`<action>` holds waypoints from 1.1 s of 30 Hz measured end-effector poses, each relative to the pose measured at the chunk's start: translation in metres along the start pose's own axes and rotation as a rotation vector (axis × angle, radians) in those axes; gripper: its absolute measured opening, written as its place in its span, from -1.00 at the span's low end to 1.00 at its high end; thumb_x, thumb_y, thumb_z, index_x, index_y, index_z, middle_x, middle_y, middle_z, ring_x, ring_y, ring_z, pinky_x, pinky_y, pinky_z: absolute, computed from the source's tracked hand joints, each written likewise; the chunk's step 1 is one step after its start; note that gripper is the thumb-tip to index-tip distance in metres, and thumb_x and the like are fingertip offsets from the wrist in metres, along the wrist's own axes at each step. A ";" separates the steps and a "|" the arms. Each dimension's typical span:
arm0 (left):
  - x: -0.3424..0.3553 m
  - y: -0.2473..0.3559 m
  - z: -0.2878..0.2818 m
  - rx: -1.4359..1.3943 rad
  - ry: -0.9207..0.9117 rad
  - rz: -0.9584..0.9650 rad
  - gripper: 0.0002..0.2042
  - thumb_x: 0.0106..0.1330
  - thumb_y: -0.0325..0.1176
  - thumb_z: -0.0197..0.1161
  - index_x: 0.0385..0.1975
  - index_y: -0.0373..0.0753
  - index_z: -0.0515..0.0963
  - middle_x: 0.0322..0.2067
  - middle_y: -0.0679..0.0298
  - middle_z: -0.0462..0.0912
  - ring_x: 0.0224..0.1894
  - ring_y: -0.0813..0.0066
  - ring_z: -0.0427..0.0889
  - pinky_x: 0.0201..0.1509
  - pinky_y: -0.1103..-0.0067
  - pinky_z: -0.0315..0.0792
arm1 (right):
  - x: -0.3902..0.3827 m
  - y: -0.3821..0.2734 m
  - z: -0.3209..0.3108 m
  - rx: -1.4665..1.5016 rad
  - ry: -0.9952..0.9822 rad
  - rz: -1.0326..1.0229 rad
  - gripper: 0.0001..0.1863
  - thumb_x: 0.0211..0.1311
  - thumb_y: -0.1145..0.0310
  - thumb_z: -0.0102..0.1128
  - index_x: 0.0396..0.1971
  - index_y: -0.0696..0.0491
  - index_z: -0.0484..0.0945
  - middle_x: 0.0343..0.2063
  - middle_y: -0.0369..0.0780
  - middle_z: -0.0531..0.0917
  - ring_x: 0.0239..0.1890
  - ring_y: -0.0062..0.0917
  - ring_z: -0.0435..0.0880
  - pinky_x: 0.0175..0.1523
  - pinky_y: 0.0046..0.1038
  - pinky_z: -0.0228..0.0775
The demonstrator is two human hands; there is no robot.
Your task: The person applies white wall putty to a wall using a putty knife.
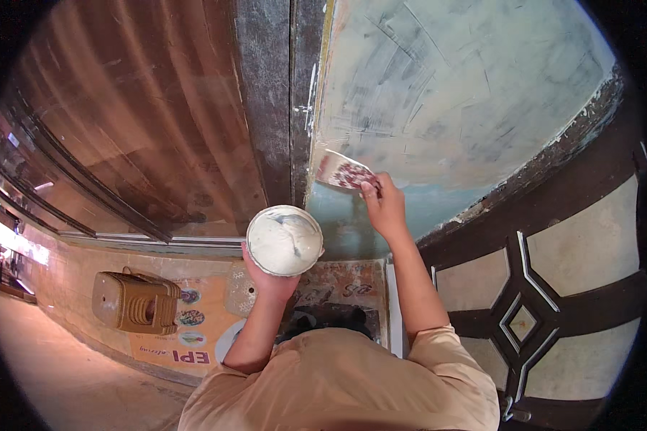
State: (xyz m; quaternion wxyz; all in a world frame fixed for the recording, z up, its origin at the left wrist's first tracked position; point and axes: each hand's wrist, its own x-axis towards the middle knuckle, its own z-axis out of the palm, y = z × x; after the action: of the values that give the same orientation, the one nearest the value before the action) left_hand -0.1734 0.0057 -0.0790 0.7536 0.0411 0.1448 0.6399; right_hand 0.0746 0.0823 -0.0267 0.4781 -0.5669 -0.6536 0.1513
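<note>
My left hand [272,285] holds up a round tub [250,253] from below, its fingers mostly hidden beneath it. Thick white paste [284,241] fills the tub, with a smear of grey on top. Between the fingers of my right hand [387,208] is a broad putty knife [346,172], its blade blotched dark red and edged with white. The blade lies at the left edge of the wall panel [438,93]; whether it touches the surface I cannot tell. Uneven whitish paste covers most of that panel, and bare blue-green paint shows along its lower part.
A dark wooden post [269,93] borders the panel, with brown-curtained glass [144,100] to its left. On the right stands a dark door [582,334] with pale panels. Below left, a brown plastic stool [140,302] lies on an orange printed banner [172,352].
</note>
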 end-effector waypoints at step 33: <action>-0.010 -0.008 0.034 -0.051 -0.171 -0.133 -0.20 0.35 0.42 -0.26 0.49 0.07 0.16 0.49 0.21 0.15 0.48 -0.09 0.16 0.41 -0.31 0.06 | -0.010 -0.078 -0.035 0.245 -0.232 -0.031 -0.82 0.37 0.41 0.15 -0.08 0.07 0.53 -0.35 -0.23 0.71 -0.36 -0.47 0.71 -0.26 -0.40 0.50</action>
State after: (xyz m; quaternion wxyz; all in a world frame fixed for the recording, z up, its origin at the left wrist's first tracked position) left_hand -0.1580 -0.0013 -0.0473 0.8048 0.0665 0.0661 0.5861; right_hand 0.0547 0.0375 0.0436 0.4673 -0.4728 -0.6897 0.2871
